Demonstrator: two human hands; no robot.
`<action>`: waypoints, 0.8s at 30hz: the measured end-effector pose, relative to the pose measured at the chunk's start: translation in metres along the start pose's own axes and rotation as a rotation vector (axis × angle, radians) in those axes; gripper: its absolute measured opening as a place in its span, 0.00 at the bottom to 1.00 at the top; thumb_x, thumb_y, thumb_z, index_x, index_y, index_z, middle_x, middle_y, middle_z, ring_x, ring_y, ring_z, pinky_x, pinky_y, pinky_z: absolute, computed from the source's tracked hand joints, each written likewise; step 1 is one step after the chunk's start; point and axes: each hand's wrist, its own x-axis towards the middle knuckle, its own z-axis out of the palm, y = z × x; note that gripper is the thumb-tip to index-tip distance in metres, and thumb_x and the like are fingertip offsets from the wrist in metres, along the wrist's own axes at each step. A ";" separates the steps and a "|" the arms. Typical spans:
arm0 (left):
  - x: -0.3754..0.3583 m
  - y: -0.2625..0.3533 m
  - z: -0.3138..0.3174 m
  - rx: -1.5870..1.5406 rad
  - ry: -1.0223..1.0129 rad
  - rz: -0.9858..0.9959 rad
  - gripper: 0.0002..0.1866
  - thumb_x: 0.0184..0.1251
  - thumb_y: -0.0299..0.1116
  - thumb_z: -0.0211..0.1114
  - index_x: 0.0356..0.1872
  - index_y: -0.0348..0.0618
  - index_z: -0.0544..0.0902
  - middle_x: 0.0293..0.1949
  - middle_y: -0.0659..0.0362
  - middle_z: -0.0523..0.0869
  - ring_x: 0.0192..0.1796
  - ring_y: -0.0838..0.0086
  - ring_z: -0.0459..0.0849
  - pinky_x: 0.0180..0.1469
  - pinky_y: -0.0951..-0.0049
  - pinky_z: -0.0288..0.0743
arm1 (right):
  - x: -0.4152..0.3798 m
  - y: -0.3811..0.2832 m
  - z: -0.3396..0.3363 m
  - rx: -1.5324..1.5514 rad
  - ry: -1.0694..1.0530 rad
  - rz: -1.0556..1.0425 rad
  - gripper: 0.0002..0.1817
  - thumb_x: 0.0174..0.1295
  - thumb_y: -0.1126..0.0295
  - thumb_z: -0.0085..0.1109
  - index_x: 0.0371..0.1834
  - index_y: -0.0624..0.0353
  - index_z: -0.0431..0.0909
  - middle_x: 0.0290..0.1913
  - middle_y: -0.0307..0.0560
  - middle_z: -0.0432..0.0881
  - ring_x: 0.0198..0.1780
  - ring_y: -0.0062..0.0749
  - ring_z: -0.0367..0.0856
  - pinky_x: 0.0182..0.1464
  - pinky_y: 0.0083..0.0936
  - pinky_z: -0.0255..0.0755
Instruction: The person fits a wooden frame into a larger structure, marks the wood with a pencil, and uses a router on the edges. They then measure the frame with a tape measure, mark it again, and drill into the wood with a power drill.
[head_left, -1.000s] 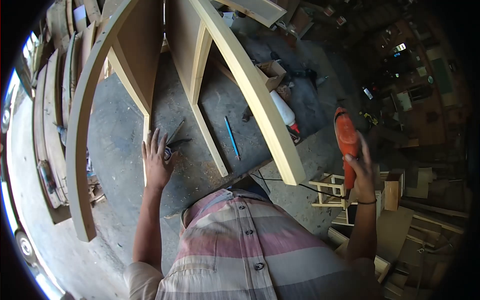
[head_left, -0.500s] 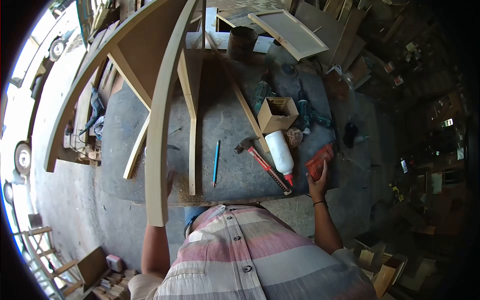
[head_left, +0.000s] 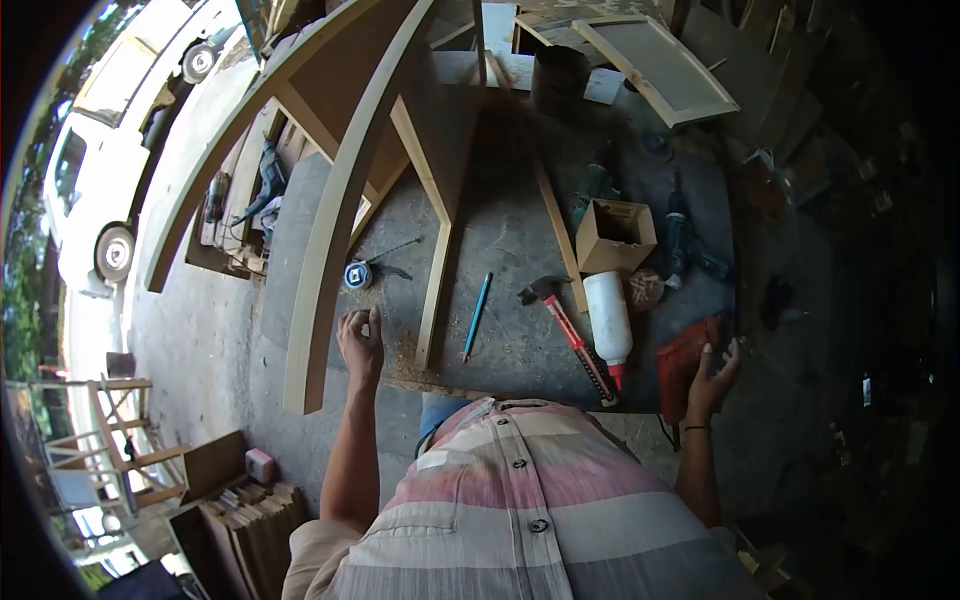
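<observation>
My right hand [head_left: 712,378] is beside a red corded drill [head_left: 685,366] at the table's right front edge. Its fingers are spread, with nothing gripped. My left hand [head_left: 361,345] is above the front edge, near the curved wooden leg [head_left: 325,250] of a large wooden frame. Its fingers are curled in; whatever they may hold is too small to make out. Just beyond it lies a tape measure [head_left: 357,275]. A blue pencil [head_left: 478,317], a red-handled claw hammer [head_left: 572,335] and a white glue bottle [head_left: 608,322] with a red cap lie between my hands.
Behind the bottle stand an open cardboard box [head_left: 617,238] and a teal cordless drill [head_left: 680,230]. A small bag [head_left: 645,289] lies beside the box. A long wood strip [head_left: 555,215] crosses the dark tabletop [head_left: 510,350]. A framed panel [head_left: 660,75] leans at the back.
The red drill has tilted more upright and my right hand has let go of it. My left hand has come into view from behind the curved leg. The whole view has shifted.
</observation>
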 end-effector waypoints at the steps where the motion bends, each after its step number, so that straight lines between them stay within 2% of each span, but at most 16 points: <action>1: 0.004 0.001 -0.001 -0.061 0.046 -0.041 0.10 0.70 0.35 0.66 0.34 0.37 0.84 0.46 0.52 0.87 0.56 0.55 0.81 0.60 0.59 0.70 | 0.012 -0.011 0.000 0.039 0.005 -0.008 0.35 0.70 0.52 0.61 0.73 0.59 0.64 0.67 0.59 0.71 0.66 0.50 0.73 0.65 0.41 0.67; 2: 0.007 0.001 -0.002 -0.123 0.091 -0.077 0.09 0.71 0.33 0.65 0.38 0.37 0.85 0.46 0.52 0.86 0.55 0.55 0.81 0.58 0.62 0.73 | 0.024 -0.024 0.000 0.077 0.014 -0.014 0.33 0.70 0.52 0.60 0.73 0.58 0.65 0.66 0.59 0.73 0.64 0.49 0.74 0.64 0.40 0.68; 3: 0.009 -0.001 0.001 -0.093 0.153 -0.021 0.09 0.69 0.30 0.65 0.47 0.39 0.83 0.50 0.51 0.85 0.57 0.55 0.81 0.59 0.61 0.74 | 0.033 -0.039 0.003 0.079 0.035 -0.077 0.30 0.70 0.56 0.60 0.71 0.57 0.67 0.62 0.57 0.75 0.59 0.46 0.76 0.60 0.37 0.70; 4: 0.009 0.002 0.001 -0.086 0.164 -0.026 0.09 0.69 0.30 0.65 0.47 0.39 0.83 0.50 0.51 0.85 0.57 0.55 0.81 0.59 0.61 0.74 | 0.041 -0.051 0.008 0.089 0.028 -0.083 0.30 0.70 0.56 0.60 0.71 0.57 0.67 0.62 0.57 0.75 0.59 0.46 0.76 0.60 0.37 0.70; 6: 0.009 0.009 0.003 -0.070 0.181 -0.095 0.17 0.66 0.28 0.65 0.56 0.42 0.80 0.55 0.51 0.82 0.60 0.56 0.80 0.61 0.60 0.73 | 0.055 -0.079 0.022 0.158 0.050 -0.221 0.26 0.70 0.63 0.61 0.68 0.59 0.70 0.58 0.53 0.77 0.54 0.40 0.76 0.54 0.33 0.71; 7: 0.009 0.008 0.004 -0.062 0.151 -0.107 0.21 0.63 0.27 0.67 0.58 0.42 0.79 0.58 0.50 0.80 0.62 0.56 0.79 0.63 0.60 0.73 | 0.058 -0.100 0.026 0.171 0.037 -0.230 0.26 0.70 0.63 0.61 0.68 0.59 0.70 0.58 0.53 0.77 0.54 0.40 0.76 0.54 0.33 0.71; 9: 0.003 0.010 0.008 -0.087 0.142 -0.133 0.21 0.61 0.26 0.67 0.57 0.42 0.79 0.58 0.50 0.80 0.63 0.54 0.77 0.66 0.59 0.70 | 0.055 -0.144 0.037 0.221 -0.005 -0.498 0.21 0.70 0.70 0.61 0.64 0.61 0.72 0.54 0.49 0.78 0.47 0.32 0.77 0.48 0.28 0.71; 10: 0.000 0.012 0.007 -0.072 0.127 -0.157 0.22 0.60 0.26 0.68 0.57 0.42 0.79 0.59 0.50 0.79 0.64 0.54 0.76 0.67 0.58 0.69 | 0.051 -0.154 0.049 0.240 -0.021 -0.507 0.21 0.70 0.70 0.61 0.64 0.61 0.72 0.54 0.49 0.78 0.47 0.32 0.77 0.48 0.28 0.71; 12: -0.004 0.011 0.007 -0.079 0.136 -0.156 0.22 0.59 0.27 0.68 0.57 0.42 0.79 0.59 0.50 0.79 0.66 0.52 0.75 0.70 0.57 0.66 | 0.041 -0.172 0.071 0.521 -0.252 -0.550 0.20 0.69 0.72 0.61 0.62 0.63 0.73 0.51 0.46 0.79 0.42 0.27 0.77 0.43 0.25 0.71; 14: -0.007 -0.009 0.012 0.000 0.171 -0.196 0.22 0.59 0.28 0.68 0.57 0.43 0.79 0.59 0.49 0.79 0.66 0.51 0.74 0.70 0.56 0.65 | 0.023 -0.185 0.084 0.546 -0.408 -0.520 0.14 0.68 0.72 0.61 0.56 0.62 0.78 0.41 0.43 0.82 0.37 0.27 0.77 0.38 0.25 0.71; 16: -0.004 -0.005 0.004 -0.062 0.109 -0.233 0.22 0.59 0.29 0.68 0.57 0.44 0.78 0.59 0.49 0.79 0.66 0.51 0.74 0.71 0.56 0.65 | 0.009 -0.202 0.089 0.502 -0.547 -0.652 0.11 0.68 0.72 0.62 0.51 0.62 0.80 0.37 0.42 0.82 0.34 0.27 0.77 0.37 0.25 0.70; 17: 0.002 -0.021 0.002 -0.010 0.115 -0.012 0.28 0.61 0.30 0.67 0.64 0.46 0.75 0.65 0.47 0.76 0.69 0.49 0.72 0.72 0.55 0.64 | -0.002 -0.207 0.093 0.530 -0.623 -0.623 0.10 0.68 0.71 0.62 0.49 0.62 0.80 0.36 0.42 0.82 0.34 0.28 0.77 0.36 0.25 0.70; 18: 0.010 -0.021 0.000 -0.006 0.126 -0.024 0.28 0.61 0.30 0.67 0.64 0.46 0.75 0.65 0.47 0.76 0.69 0.49 0.72 0.72 0.55 0.64 | -0.013 -0.211 0.096 0.554 -0.697 -0.593 0.09 0.67 0.71 0.62 0.47 0.62 0.81 0.34 0.43 0.82 0.33 0.28 0.77 0.36 0.25 0.70; 21: 0.041 -0.028 0.009 0.103 -0.025 -0.096 0.34 0.63 0.32 0.66 0.72 0.50 0.68 0.71 0.43 0.70 0.73 0.47 0.68 0.73 0.54 0.62 | -0.034 -0.220 0.096 0.480 -0.887 -0.654 0.07 0.67 0.70 0.63 0.45 0.59 0.81 0.34 0.44 0.83 0.35 0.30 0.82 0.36 0.26 0.72; 23: 0.062 -0.061 0.040 0.048 -0.058 0.086 0.37 0.62 0.51 0.68 0.72 0.52 0.69 0.76 0.52 0.62 0.75 0.52 0.63 0.67 0.46 0.67 | -0.042 -0.220 0.093 0.447 -0.969 -0.703 0.08 0.67 0.69 0.63 0.45 0.58 0.82 0.36 0.45 0.84 0.36 0.31 0.83 0.38 0.27 0.74; 24: 0.069 -0.049 0.030 0.167 -0.266 -0.046 0.45 0.63 0.39 0.68 0.80 0.53 0.55 0.74 0.44 0.67 0.77 0.50 0.63 0.78 0.57 0.56 | -0.044 -0.217 0.092 0.430 -1.012 -0.698 0.08 0.67 0.68 0.62 0.46 0.58 0.82 0.37 0.46 0.85 0.36 0.31 0.84 0.39 0.27 0.76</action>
